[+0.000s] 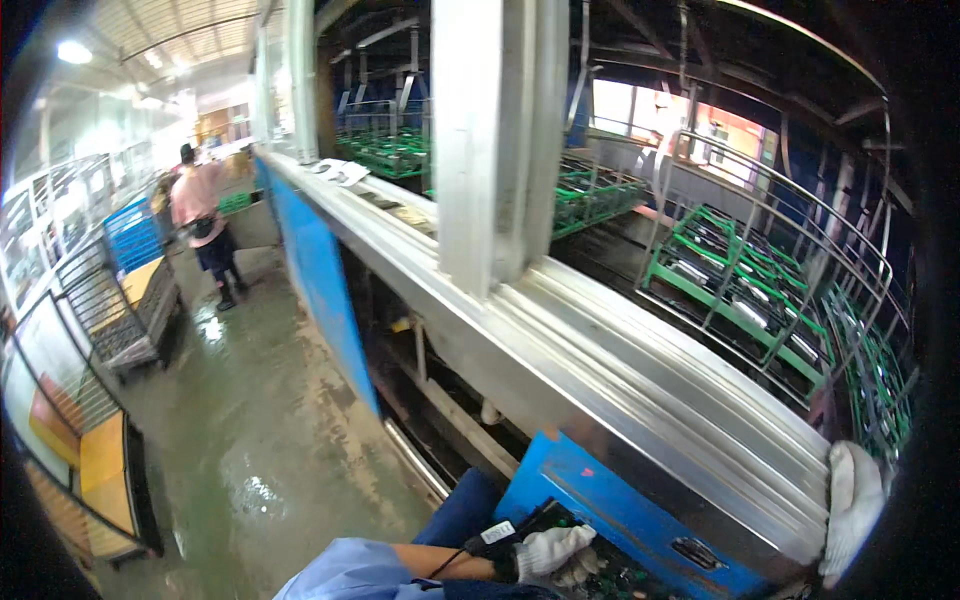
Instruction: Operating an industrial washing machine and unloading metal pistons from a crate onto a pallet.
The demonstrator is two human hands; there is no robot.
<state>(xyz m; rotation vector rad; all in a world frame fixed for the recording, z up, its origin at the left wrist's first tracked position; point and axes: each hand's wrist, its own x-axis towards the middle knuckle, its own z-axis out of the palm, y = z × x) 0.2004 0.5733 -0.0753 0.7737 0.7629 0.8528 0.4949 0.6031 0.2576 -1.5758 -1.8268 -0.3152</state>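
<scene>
Left knit-gloved hand (pixel 556 552) on blue panel (pixel 620 510) | right hand (pixel 852 510) gripping ribbed steel ledge (pixel 640 370)

Cut off and unclear
The right hand (pixel 852 505) runs off the dark rim; what the left hand's (pixel 552 553) fingers touch is unreadable.

White gloves on the left hand (pixel 553 553) and right hand (pixel 852 505); blue panel (pixel 620 510), green racks (pixel 735 290), pink shirt (pixel 195 195)
</scene>
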